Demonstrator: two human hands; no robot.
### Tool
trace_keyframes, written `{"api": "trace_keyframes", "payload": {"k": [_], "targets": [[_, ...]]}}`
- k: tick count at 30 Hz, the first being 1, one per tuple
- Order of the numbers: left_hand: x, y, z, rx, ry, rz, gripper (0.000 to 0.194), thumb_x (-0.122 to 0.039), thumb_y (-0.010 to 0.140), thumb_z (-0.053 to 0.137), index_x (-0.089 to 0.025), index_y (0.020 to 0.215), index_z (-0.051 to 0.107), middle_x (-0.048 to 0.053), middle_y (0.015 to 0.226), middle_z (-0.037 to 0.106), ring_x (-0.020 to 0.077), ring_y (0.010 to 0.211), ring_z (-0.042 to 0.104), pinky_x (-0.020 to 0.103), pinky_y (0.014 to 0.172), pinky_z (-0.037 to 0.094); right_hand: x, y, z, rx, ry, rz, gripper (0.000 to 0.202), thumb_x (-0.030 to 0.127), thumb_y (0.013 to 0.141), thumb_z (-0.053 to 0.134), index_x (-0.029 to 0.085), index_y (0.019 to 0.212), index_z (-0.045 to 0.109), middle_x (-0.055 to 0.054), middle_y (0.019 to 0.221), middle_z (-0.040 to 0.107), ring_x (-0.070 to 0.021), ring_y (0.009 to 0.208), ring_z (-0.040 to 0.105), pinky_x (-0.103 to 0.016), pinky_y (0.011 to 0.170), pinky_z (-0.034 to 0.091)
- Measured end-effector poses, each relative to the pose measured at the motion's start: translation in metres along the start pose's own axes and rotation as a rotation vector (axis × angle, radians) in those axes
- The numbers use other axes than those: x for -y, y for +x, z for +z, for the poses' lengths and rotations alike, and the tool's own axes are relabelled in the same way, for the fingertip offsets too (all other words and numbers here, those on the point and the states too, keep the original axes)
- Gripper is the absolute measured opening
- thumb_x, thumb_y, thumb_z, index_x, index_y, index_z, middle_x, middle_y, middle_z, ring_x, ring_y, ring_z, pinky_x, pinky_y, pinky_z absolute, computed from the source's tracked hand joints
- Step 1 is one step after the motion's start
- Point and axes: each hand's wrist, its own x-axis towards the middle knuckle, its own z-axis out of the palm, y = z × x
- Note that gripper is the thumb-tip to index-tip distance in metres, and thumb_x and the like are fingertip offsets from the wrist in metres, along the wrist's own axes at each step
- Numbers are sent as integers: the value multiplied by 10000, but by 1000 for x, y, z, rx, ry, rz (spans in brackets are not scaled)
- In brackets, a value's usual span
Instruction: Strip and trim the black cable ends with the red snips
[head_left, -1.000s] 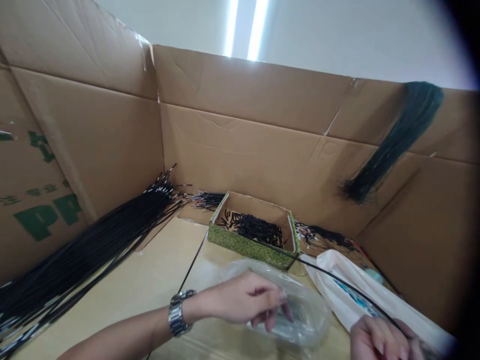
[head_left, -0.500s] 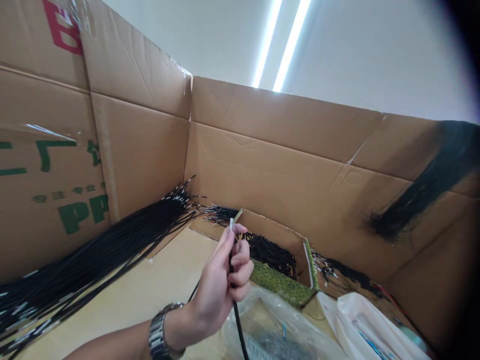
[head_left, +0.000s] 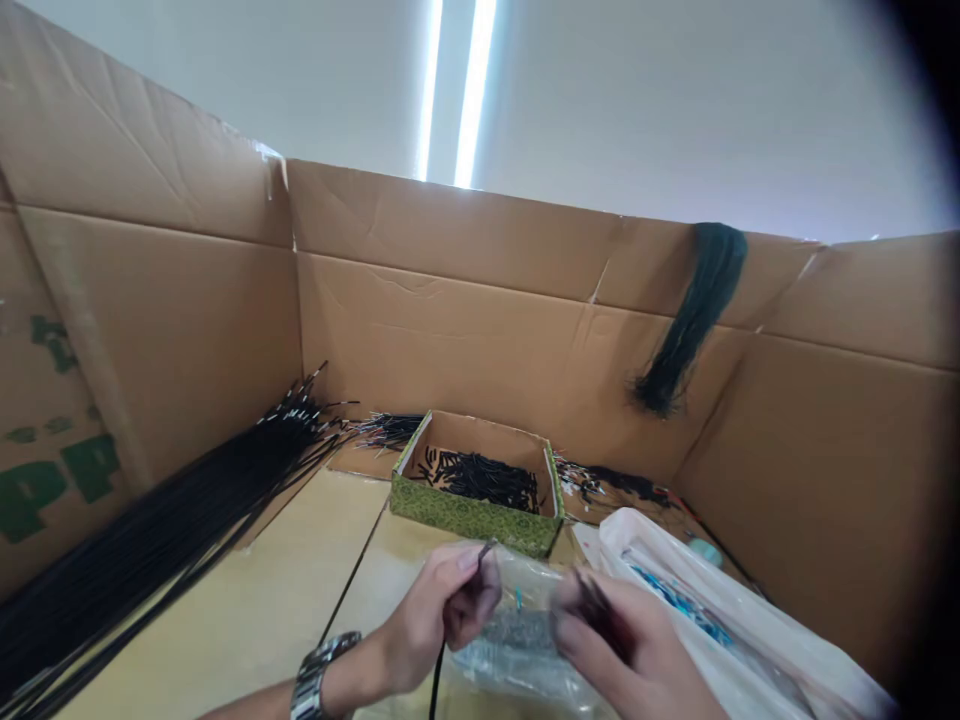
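My left hand, with a metal-banded watch on the wrist, is closed on a black cable. Its dark tip pokes up between thumb and forefinger, and the cable hangs below the palm. To its right, my right hand is curled round something dark, too smeared by motion to name. The two hands are apart, above a clear plastic bag of small grey pieces. Beyond them stands a green-patterned box holding many short black pieces.
Long black cables lie in a bundle along the left cardboard wall. A white bag with blue-and-white pieces lies at the right. Dark strands hang over the back wall. More wires lie behind the box.
My left hand has come down, still gripping the cable. My right hand has entered from the lower right with something dark in it. The view has swung to the right.
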Motion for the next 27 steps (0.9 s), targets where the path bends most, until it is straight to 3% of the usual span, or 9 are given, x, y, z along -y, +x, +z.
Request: {"api": "trace_keyframes", "payload": {"k": [2, 6, 10, 15, 23, 27], "targets": [[2, 1, -4, -23, 94, 25, 499, -569, 982, 389, -183, 672, 453, -46, 567, 345, 92, 472, 251, 234, 434, 172, 11, 24, 17, 11, 94, -64, 539, 727, 856, 539, 218, 681, 501, 19, 652, 420, -161, 624, 425, -299, 577, 369], [2, 4, -15, -40, 173, 85, 580, -687, 910, 447, -194, 609, 402, -29, 586, 349, 111, 529, 251, 262, 480, 194, 15, 53, 36, 131, 287, -125, 469, 609, 898, 602, 180, 711, 562, 35, 621, 458, -112, 577, 407, -251, 548, 323], [3, 10, -20, -94, 189, 108, 601, -708, 902, 421, -201, 580, 393, -28, 557, 321, 131, 548, 266, 285, 507, 197, -6, 62, 38, 205, 488, -87, 419, 566, 885, 654, 183, 752, 550, 96, 542, 347, -70, 455, 244, -229, 424, 187], [8, 17, -22, -134, 177, 79, 581, -675, 902, 453, -197, 572, 425, -28, 535, 330, 129, 531, 267, 287, 506, 198, -23, 69, 35, 195, 645, -44, 356, 504, 897, 673, 187, 803, 540, 120, 511, 333, -60, 425, 217, -215, 403, 185], [20, 20, -38, -226, 161, 27, 529, -611, 888, 508, -193, 567, 469, -14, 542, 382, 138, 534, 319, 277, 506, 218, -23, 71, 40, 162, 682, 2, 245, 390, 873, 688, 184, 786, 586, 116, 528, 312, -68, 433, 192, -225, 400, 161], [22, 20, -44, -255, 163, 4, 494, -568, 903, 522, -180, 597, 535, -8, 555, 432, 146, 554, 372, 276, 534, 258, -21, 72, 50, 58, 443, -58, 178, 314, 852, 641, 173, 744, 622, 62, 600, 410, -98, 527, 320, -240, 476, 253]]}}
